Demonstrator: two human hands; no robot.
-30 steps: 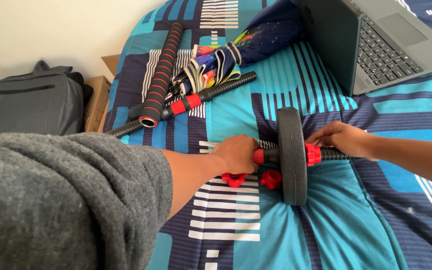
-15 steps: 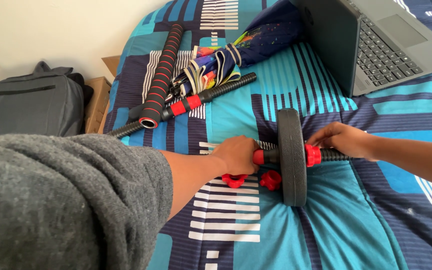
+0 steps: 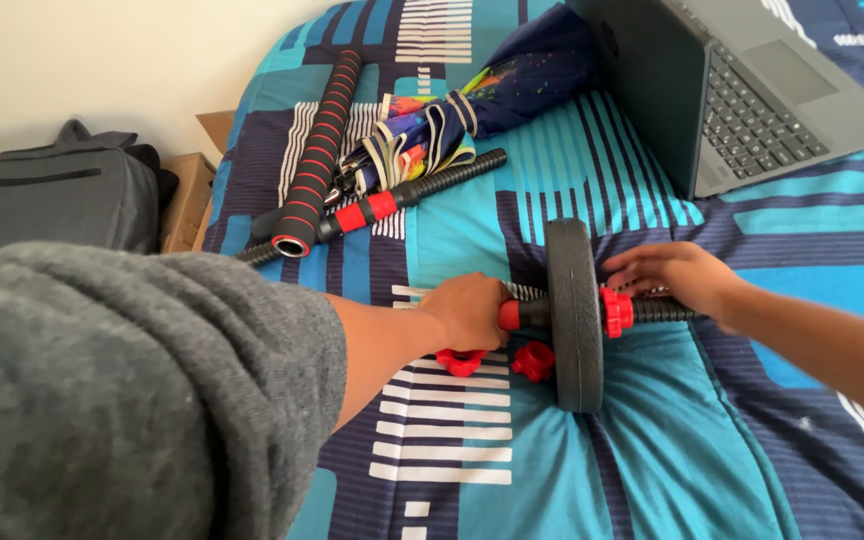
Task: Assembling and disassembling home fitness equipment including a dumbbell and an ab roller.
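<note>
A black weight plate (image 3: 574, 315) stands on edge on a dumbbell bar lying on the striped bedspread (image 3: 652, 450). My left hand (image 3: 470, 310) is closed around the bar's left end, beside its red section. My right hand (image 3: 674, 277) rests on the threaded bar (image 3: 664, 311) right of the plate, fingers next to a red collar nut (image 3: 615, 311). Two loose red nuts (image 3: 533, 361) lie on the bed just below my left hand.
A foam-padded black and red bar (image 3: 320, 155) and a second threaded bar (image 3: 392, 203) lie at the upper left beside a folded colourful umbrella (image 3: 472, 110). An open grey laptop (image 3: 742, 90) sits at the upper right. A dark backpack (image 3: 47, 195) stands off the bed, left.
</note>
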